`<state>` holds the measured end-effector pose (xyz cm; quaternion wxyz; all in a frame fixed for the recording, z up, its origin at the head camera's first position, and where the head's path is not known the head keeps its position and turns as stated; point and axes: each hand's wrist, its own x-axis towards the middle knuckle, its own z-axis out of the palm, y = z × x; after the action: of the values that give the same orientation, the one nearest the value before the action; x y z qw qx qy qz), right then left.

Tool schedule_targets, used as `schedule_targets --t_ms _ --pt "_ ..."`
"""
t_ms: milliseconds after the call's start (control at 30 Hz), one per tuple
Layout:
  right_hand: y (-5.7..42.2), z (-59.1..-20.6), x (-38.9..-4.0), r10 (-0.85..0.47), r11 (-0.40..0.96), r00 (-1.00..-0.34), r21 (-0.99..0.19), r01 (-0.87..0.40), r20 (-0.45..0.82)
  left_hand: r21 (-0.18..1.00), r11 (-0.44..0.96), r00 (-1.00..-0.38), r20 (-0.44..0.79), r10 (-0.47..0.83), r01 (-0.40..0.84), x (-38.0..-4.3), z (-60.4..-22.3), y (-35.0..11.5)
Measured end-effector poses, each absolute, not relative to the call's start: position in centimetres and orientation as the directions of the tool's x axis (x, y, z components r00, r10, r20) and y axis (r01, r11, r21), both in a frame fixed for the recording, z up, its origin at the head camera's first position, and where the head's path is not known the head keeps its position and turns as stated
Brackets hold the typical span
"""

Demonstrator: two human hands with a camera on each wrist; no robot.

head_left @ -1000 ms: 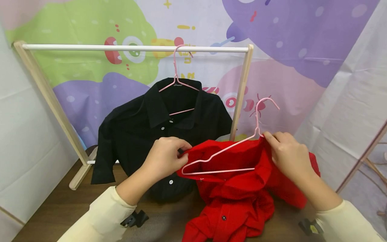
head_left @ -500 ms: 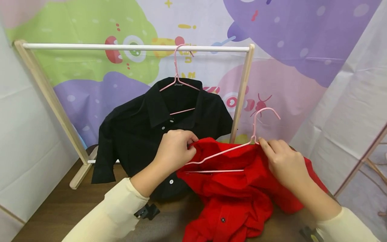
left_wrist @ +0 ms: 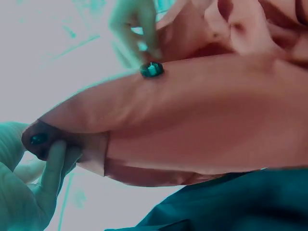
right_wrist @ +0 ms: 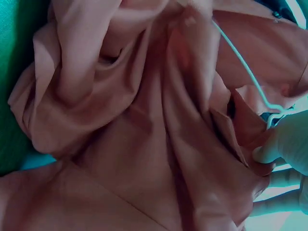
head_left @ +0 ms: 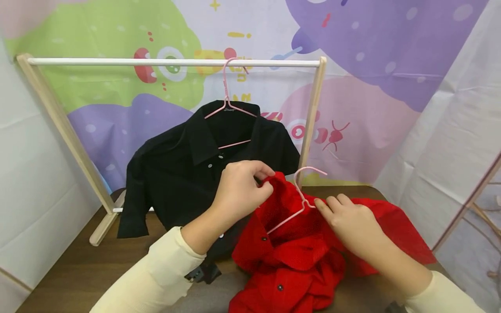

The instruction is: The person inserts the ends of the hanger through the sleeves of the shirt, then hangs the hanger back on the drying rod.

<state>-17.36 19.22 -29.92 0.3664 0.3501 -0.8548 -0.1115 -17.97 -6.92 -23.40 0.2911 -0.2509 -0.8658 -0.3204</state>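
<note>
The red shirt [head_left: 282, 261] is lifted in front of me, its lower part bunched on the table. My left hand [head_left: 240, 189] pinches its upper left edge; a dark button shows by those fingers [left_wrist: 57, 161] in the left wrist view. A pink wire hanger [head_left: 286, 221] stands in the neck opening, hook upward, its left arm running down inside the red cloth. My right hand [head_left: 354, 224] grips the shirt close to the hanger's neck, the thumb over the cloth in the right wrist view. The hanger's right arm is hidden by the shirt and this hand.
Behind stands a wooden rack [head_left: 70, 126] with a white rail [head_left: 117, 61]. A black shirt [head_left: 168, 174] hangs from it on another pink hanger [head_left: 225, 84], close behind my left hand. White side panels [head_left: 35, 152] and a cartoon-print cloth [head_left: 364, 100] enclose the brown table [head_left: 62, 269].
My left hand has moved right and up with the shirt's edge. The hanger has sunk and shifted left, its left end now out of sight in the shirt. My right hand has moved lower and left.
</note>
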Motion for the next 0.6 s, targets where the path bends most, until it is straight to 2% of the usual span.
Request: schedule_targets --t_ms 167,367,467,600 --pt "20.2 -29.5 -17.6 -0.573 0.816 -0.552 0.361 -0.451 0.605 0.342 0.742 -0.724 0.635 0.27 0.577 -17.7 -22.8 -7.9" --pt "20.9 -28.1 -17.2 -0.444 0.893 -0.544 0.296 -0.34 0.712 0.249 0.806 -0.743 0.592 0.311 0.536 -18.1 -23.7 -9.2" --pt "20.4 -28.1 -17.0 -0.408 0.912 -0.55 0.306 -0.272 0.728 0.267 0.777 -0.732 0.594 0.333 0.57 -17.8 -24.3 -9.0" --pt "19.6 -28.6 -17.2 -0.381 0.924 -0.592 0.308 -0.225 0.711 0.345 0.707 -0.734 0.575 0.36 0.617 -16.7 -24.3 -7.8"
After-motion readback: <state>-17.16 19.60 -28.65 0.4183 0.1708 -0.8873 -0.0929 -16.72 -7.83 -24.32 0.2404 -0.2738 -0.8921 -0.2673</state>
